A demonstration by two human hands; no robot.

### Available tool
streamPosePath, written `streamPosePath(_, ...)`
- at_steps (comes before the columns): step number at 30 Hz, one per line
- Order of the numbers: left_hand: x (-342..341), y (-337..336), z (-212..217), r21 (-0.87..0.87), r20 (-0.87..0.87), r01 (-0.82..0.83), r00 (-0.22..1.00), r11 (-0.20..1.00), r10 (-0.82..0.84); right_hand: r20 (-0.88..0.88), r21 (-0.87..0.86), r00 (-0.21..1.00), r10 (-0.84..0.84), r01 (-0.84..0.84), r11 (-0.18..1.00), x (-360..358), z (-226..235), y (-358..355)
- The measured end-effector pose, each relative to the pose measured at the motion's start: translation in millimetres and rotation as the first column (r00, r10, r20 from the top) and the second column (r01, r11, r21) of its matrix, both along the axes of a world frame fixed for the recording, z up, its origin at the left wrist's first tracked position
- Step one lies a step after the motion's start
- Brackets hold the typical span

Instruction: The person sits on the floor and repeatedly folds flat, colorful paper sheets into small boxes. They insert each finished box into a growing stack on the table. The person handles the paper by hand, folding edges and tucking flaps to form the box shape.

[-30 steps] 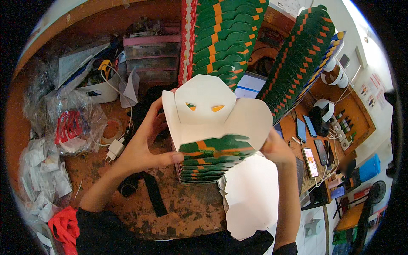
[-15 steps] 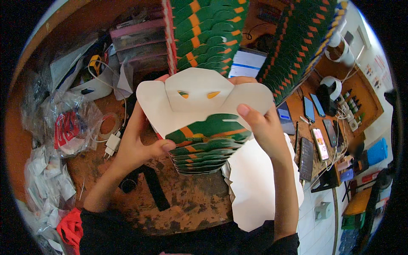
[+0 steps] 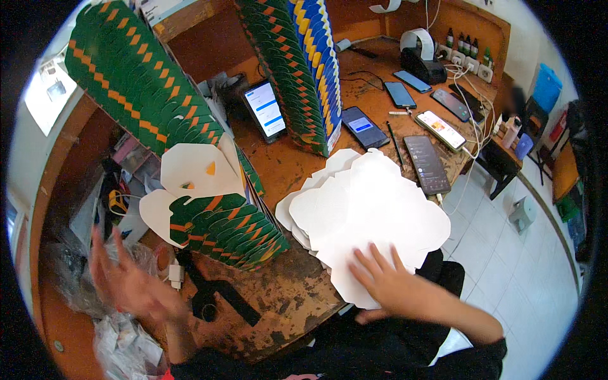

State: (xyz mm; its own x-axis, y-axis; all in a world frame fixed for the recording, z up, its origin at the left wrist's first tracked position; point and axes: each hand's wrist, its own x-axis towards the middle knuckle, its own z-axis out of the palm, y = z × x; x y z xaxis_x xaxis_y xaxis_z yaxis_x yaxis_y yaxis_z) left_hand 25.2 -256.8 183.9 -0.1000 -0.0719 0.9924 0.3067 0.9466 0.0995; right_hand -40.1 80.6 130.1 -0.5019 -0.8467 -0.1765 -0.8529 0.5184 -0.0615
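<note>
Your right hand (image 3: 392, 288), fingers spread flat, presses the white card stack (image 3: 373, 215) lying just ahead at desk edge. Left hand (image 3: 130, 282) open, empty, blurred, well left; green boxes (image 3: 221, 231) between.

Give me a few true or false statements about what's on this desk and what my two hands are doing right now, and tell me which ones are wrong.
1. The right hand rests flat on the pile of white cardboard sheets. True.
2. The left hand has a grip on a green box. False: it is open and blurred, fingers spread, holding nothing.
3. The stack of green and orange folded boxes has a white one lying on top. True.
4. All the phones on the desk have dark screens. False: several are lit.
5. The white sheets hang partly over the desk edge. True.
</note>
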Motion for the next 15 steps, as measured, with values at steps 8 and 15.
streamPosePath(8, -22, 137, -27, -0.223, 0.932, 0.776, 0.347, 0.59, -0.104, 0.087, -0.577, 0.996, -0.03, 0.075, 0.814, 34, 0, 60)
streamPosePath(15, -42, 173, 9, 0.421, 0.796, 0.646, 0.074, 0.637, -0.6, 0.002, -0.967, 0.883, -0.47, 0.122, 0.224, 44, 73, 99)
